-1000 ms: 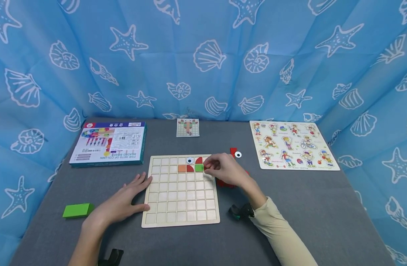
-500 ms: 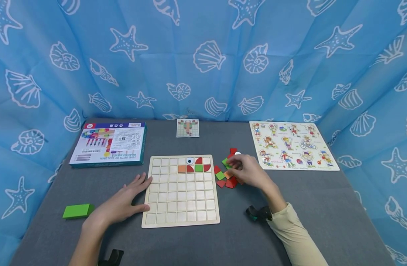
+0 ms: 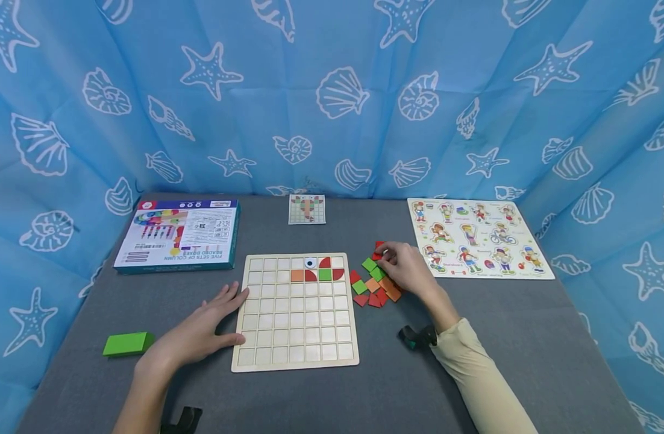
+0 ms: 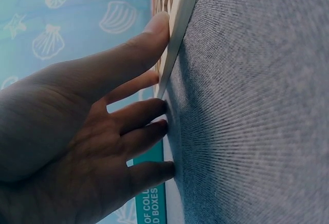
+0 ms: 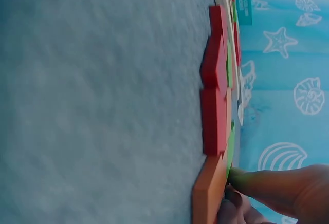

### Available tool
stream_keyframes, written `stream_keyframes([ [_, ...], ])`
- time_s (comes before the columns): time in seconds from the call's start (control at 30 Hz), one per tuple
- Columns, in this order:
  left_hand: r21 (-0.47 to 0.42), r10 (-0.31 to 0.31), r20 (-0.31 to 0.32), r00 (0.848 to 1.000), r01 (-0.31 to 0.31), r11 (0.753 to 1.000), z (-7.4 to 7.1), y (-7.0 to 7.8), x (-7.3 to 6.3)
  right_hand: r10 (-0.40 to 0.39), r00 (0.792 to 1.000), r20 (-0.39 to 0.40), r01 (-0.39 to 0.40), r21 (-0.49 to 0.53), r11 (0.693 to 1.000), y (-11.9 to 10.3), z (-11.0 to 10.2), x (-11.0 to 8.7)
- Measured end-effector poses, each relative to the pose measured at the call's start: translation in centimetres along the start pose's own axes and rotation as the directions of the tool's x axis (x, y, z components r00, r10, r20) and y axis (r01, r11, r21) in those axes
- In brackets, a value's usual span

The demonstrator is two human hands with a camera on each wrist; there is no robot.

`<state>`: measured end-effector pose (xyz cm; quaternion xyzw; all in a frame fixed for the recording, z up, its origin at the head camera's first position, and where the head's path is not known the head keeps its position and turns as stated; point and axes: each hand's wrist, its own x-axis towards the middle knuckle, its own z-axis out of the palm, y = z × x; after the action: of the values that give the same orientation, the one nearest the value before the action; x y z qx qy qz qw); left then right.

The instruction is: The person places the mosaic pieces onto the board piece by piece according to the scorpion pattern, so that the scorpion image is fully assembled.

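Observation:
A wooden grid board [image 3: 288, 319] lies mid-table in the head view. Near its top right corner sit an eye tile [image 3: 310, 263], an orange square [image 3: 297, 275], a green square [image 3: 325, 274] and red quarter-round tiles [image 3: 337, 274]. My left hand [image 3: 199, 328] rests with spread fingers and thumb against the board's left edge. My right hand [image 3: 408, 268] is bent over a pile of loose tiles [image 3: 373, 284] right of the board, thumb and fingertips down among them. Whether a tile is between those fingertips is hidden. Red tiles [image 5: 214, 121] and an orange tile [image 5: 208, 188] show beside it in the right wrist view.
A small pattern card [image 3: 307, 209] lies behind the board. At the back left is a flat bead-toy box [image 3: 180, 235], at the back right a picture puzzle board [image 3: 478, 238]. A green block [image 3: 127, 344] lies left of my left forearm. A patterned curtain surrounds the table.
My right hand has left a red quarter-round tile at the board's upper right and moved right to the pile, where it now covers the loose eye tile. My left hand stays put.

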<state>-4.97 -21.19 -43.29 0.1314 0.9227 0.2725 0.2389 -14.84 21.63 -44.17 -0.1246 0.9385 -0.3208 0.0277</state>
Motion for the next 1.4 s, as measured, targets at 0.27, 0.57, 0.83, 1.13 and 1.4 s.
stream_keyframes([
  [0.27, 0.003, -0.01, 0.0, 1.0, 0.01, 1.0, 0.0, 0.0, 0.0, -0.009, 1.0, 0.014, 0.009, -0.032, 0.999, 0.7, -0.3, 1.1],
  [0.57, 0.004, -0.007, -0.005, 1.0, 0.007, 1.0, 0.0, -0.1, 0.0, 0.02, 0.997, 0.069, -0.016, -0.069, 0.998, 0.4, -1.0, 1.1],
  [0.83, 0.001, 0.014, -0.012, 1.0, -0.014, 1.0, 0.0, -0.2, -0.1, -0.005, 0.999, 0.047, 0.007, -0.036, 0.999, 0.0, -1.2, 0.8],
  [1.13, -0.015, 0.031, -0.003, 1.0, -0.031, 0.999, 0.0, -0.2, -0.1, -0.047, 0.995, 0.092, 0.04, 0.076, 0.996, -2.8, -0.9, 0.5],
  [1.4, -0.015, 0.027, -0.01, 1.0, -0.028, 1.0, 0.2, -0.1, -0.1, -0.135, 0.971, 0.198, 0.097, 0.191, 0.977, -6.6, 1.0, 0.6],
])
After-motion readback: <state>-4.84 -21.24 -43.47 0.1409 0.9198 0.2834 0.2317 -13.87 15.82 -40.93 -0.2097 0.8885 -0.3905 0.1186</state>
